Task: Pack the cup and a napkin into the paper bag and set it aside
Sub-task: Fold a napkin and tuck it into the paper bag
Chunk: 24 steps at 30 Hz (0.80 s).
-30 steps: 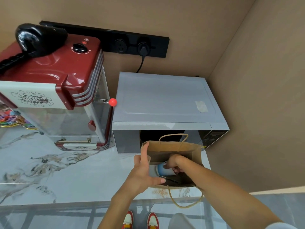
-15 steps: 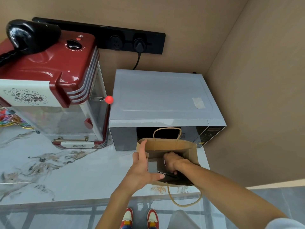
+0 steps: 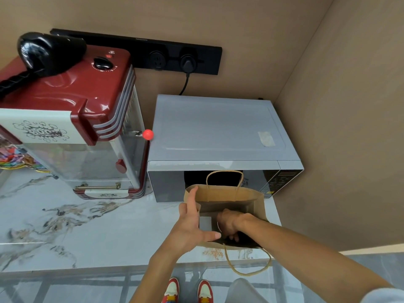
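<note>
On the marble counter [image 3: 91,235], just in front of the grey microwave [image 3: 218,132], stands our brown paper bag [image 3: 227,194], upright and open at the top, with one twine handle rising before the microwave door and the other drooping over the counter's near edge. Our left hand [image 3: 190,228] steadies the bag's left side: the forefinger lies straight up along the left wall toward the rim, and the thumb stretches across the near edge of the opening, so the fingers are spread rather than curled. Our right hand [image 3: 229,224] is down inside the bag, wrist at the level of the near rim, fingers bent downward into the dark bottom; we cannot tell what they are gripping, if anything. The cup is not visible from here. A pale square patch [image 3: 205,223] shows inside the bag between our two hands; we cannot say whether it is the napkin. Left of the microwave and just beside it stands a red popcorn machine [image 3: 72,119]. Behind both, a black socket strip [image 3: 166,55] runs along the wall, with a plug and cord in it.
</note>
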Each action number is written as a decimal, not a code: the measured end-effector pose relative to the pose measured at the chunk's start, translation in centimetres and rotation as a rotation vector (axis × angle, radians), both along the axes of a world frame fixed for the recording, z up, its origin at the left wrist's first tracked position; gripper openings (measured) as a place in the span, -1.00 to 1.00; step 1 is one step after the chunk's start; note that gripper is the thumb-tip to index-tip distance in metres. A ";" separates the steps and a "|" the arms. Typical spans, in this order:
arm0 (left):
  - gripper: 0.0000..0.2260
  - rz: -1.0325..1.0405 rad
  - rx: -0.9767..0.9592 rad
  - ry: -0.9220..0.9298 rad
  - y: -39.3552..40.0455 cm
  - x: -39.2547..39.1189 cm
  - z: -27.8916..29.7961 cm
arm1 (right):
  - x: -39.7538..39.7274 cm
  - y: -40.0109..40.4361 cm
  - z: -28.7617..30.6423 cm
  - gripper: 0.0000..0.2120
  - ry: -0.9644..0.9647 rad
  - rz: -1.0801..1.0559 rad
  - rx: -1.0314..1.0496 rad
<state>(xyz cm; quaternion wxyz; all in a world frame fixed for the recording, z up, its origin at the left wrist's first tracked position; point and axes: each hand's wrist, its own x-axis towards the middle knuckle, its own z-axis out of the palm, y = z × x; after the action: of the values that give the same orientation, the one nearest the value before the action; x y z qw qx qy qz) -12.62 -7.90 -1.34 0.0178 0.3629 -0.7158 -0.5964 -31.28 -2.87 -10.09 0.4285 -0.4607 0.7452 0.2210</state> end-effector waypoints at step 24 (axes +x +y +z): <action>0.17 -0.041 0.022 0.016 -0.7 -0.2 0.1 | 0.3 -0.7 2.4 -0.63 0.054 0.112 -0.125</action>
<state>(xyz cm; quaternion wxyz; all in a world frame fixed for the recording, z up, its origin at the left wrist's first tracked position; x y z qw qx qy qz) -12.81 -8.58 -1.20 0.0075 0.3437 -0.7164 -0.6072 -30.94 -3.58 -7.66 0.3656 -0.5213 0.7419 0.2102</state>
